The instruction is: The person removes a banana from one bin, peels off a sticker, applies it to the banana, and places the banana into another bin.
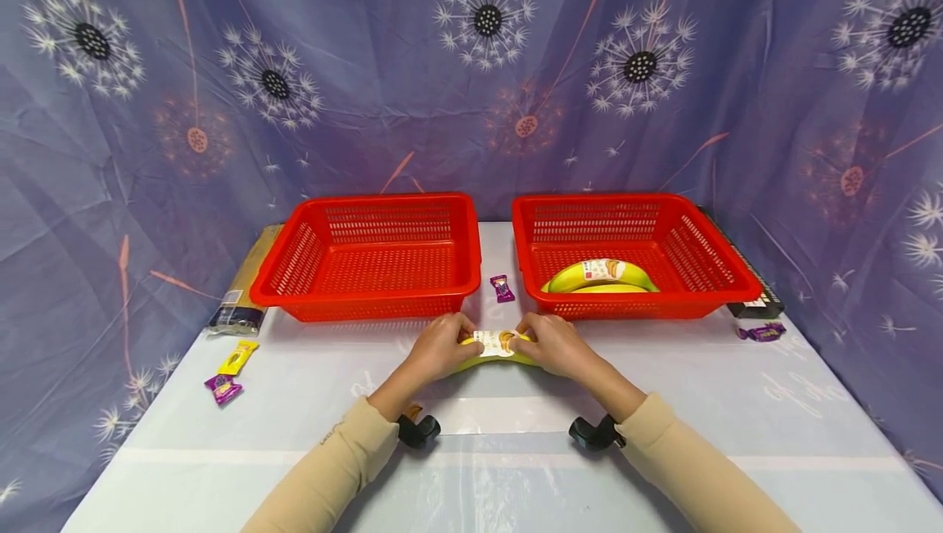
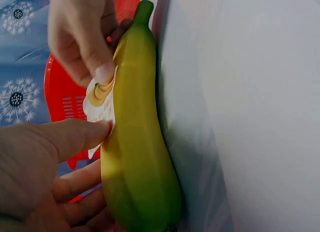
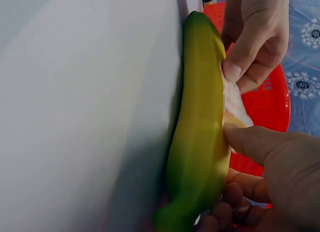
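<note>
A yellow banana [image 1: 503, 359] with green ends lies crosswise on the white table in front of the two baskets. It carries a white label [image 2: 102, 107] with a banana picture. My left hand [image 1: 439, 346] grips the banana's left part, its thumb pressed on one end of the label and its fingers round the far side. On the right part my right hand [image 1: 556, 345] does likewise, thumb at the label's other end. In the right wrist view the label stands out from the side of the banana [image 3: 200, 112]; how much of it sticks cannot be told.
A red basket [image 1: 368, 304] stands behind on the left. The right red basket [image 1: 641, 306] holds bananas [image 1: 622, 273], one labelled. Wrapped candies [image 1: 503, 288] lie between the baskets and at both sides. A brown package [image 1: 246, 287] and a black box [image 1: 759, 304] flank them.
</note>
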Motion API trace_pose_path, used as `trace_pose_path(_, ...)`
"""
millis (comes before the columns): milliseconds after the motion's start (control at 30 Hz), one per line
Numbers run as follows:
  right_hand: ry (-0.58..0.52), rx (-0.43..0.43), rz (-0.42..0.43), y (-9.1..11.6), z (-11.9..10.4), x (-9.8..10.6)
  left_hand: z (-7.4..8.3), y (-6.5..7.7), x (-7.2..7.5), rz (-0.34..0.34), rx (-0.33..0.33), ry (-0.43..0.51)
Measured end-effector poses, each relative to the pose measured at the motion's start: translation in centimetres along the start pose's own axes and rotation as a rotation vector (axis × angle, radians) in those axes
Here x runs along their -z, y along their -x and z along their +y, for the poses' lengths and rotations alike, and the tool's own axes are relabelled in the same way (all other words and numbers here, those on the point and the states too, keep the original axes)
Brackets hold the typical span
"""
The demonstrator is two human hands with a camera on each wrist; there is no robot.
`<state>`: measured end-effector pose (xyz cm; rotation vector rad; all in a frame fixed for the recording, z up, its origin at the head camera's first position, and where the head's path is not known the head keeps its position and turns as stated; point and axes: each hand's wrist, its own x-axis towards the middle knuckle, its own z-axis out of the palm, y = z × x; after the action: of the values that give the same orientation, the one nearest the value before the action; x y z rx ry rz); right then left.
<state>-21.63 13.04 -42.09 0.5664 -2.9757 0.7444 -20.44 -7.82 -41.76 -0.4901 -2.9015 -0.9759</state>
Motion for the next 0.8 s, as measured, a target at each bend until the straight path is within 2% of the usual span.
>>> trace_pose_path(200,-0.011,-0.012,0.001,1.4,0.9,0.5,0.2,-0.2,-0.4,-0.063,-0.026,0.057)
trace_pose_path(333,-0.009,-0.005,0.031,2.4,1.5,0.6,0.6,-0.1,-1.0,-0.062,-0.055,0.080)
trace_pose_path(533,-0.025,0.090,0.156,3.3,2.0,0.1,1.0,0.7,-1.9,0.052,-0.116,0.085)
trace_pose_path(667,-0.034,0.199,0.260,3.7,2.1,-0.4,1.2,1.0,-2.5,0.136,-0.203,0.031)
trace_pose_path(800,-0.014,0.307,0.325,3.5,1.8,-0.8,1.5,1.1,-2.8,0.167,-0.242,-0.028)
